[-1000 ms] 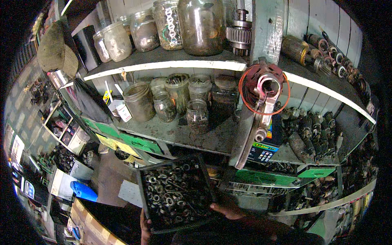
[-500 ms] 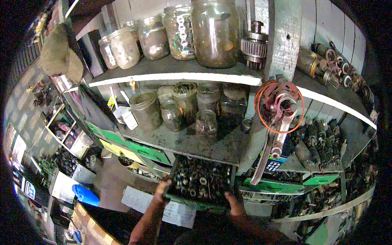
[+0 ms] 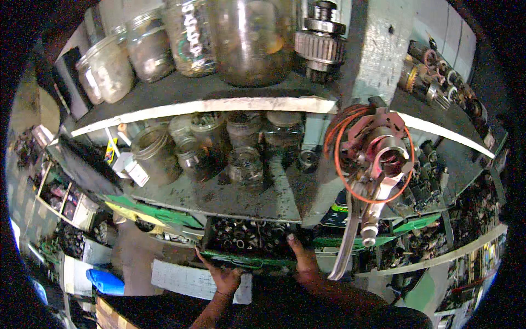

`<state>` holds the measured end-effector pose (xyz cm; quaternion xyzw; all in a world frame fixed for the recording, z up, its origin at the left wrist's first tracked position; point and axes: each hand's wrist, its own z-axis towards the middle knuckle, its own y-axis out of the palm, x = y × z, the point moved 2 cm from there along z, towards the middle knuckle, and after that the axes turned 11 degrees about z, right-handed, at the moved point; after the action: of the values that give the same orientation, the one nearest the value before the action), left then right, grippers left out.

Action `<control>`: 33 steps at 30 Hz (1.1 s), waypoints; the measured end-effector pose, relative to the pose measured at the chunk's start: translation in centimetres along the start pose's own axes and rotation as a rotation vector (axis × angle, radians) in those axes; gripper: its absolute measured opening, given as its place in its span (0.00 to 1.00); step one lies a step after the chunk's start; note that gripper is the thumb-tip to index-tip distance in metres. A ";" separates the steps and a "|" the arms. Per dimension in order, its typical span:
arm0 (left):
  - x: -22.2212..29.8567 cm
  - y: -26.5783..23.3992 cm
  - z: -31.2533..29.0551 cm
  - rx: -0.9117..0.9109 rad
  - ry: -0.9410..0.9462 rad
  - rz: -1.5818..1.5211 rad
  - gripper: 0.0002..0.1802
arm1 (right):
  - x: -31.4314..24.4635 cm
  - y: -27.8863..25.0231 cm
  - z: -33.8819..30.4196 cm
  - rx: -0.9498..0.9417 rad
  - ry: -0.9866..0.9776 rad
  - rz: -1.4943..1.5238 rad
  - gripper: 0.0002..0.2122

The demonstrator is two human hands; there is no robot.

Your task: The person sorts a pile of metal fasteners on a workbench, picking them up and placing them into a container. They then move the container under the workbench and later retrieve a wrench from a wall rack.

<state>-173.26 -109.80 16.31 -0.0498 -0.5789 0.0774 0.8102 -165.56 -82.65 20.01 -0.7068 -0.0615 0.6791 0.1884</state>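
A drawer (image 3: pixel 219 257) with a green front juts out from under the workbench, filled with dark, greasy metal rings and nut-like parts (image 3: pixel 246 237). At the left end of its front is my left hand (image 3: pixel 223 278), its fingers spread and one reaching up to the corner. My right hand (image 3: pixel 306 263) is at the drawer's right corner, thumb laid on the upper rim. The other right fingers are hidden below or behind the edge.
Glass jars (image 3: pixel 249 44) and a toothed gear shaft (image 3: pixel 320 44) stand on the upper shelf. Smaller jars (image 3: pixel 245 164) sit on the bench (image 3: pixel 219 194). A metal tool with an orange cable loop (image 3: pixel 383 159) hangs off the post, close to my right arm.
The drawer has slid further into the bench, so less of its contents shows. My left hand has shifted from the drawer's side to its front corner with fingers spread. The view has moved closer.
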 end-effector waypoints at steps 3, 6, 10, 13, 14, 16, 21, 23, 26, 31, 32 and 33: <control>1.0 1.0 1.3 -0.049 -0.074 0.074 0.92 | 0.0 -0.9 -1.4 0.406 0.708 1.380 0.17; 1.6 2.2 3.6 0.023 0.036 0.289 0.90 | -2.3 -4.9 -4.6 0.161 0.715 1.322 0.17; 1.0 4.5 6.0 0.057 0.071 0.265 0.85 | -2.5 -8.4 -9.5 0.076 0.698 1.151 0.17; 0.6 6.1 5.6 -0.068 0.079 0.254 0.81 | -1.2 -7.9 -9.8 -0.020 0.666 1.020 0.17; 0.5 6.2 5.2 -0.115 0.082 0.263 0.80 | -0.9 -6.8 -9.0 -0.073 0.645 0.971 0.17; 0.2 5.1 4.3 -0.109 0.081 0.316 0.78 | -1.3 -3.1 -6.5 -0.234 0.581 0.830 0.18; -2.8 -2.0 -1.8 -0.062 0.142 0.405 0.69 | -4.5 9.4 -1.8 -0.660 0.343 0.419 0.18; -5.4 -4.6 -5.3 -0.063 -0.001 0.486 0.67 | -6.2 13.5 -0.4 -0.771 0.198 0.251 0.18; -10.2 -10.8 -9.0 -0.188 -0.271 0.729 0.64 | -9.8 19.5 2.2 -0.870 -0.070 0.060 0.18; -11.0 -22.5 -15.6 0.157 -0.807 0.744 0.52 | -16.9 30.0 6.4 -0.978 -0.487 -0.041 0.19; -10.0 -23.5 -18.1 0.213 -0.919 0.693 0.51 | -18.1 31.5 6.7 -0.987 -0.549 -0.042 0.19; -9.2 -23.9 -20.2 0.252 -1.025 0.641 0.49 | -19.0 33.0 6.9 -0.998 -0.607 -0.039 0.19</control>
<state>-155.43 -134.81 5.25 -0.0815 -0.8372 0.3989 0.3653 -179.29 -118.28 26.22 -0.4824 -0.4383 0.7365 -0.1811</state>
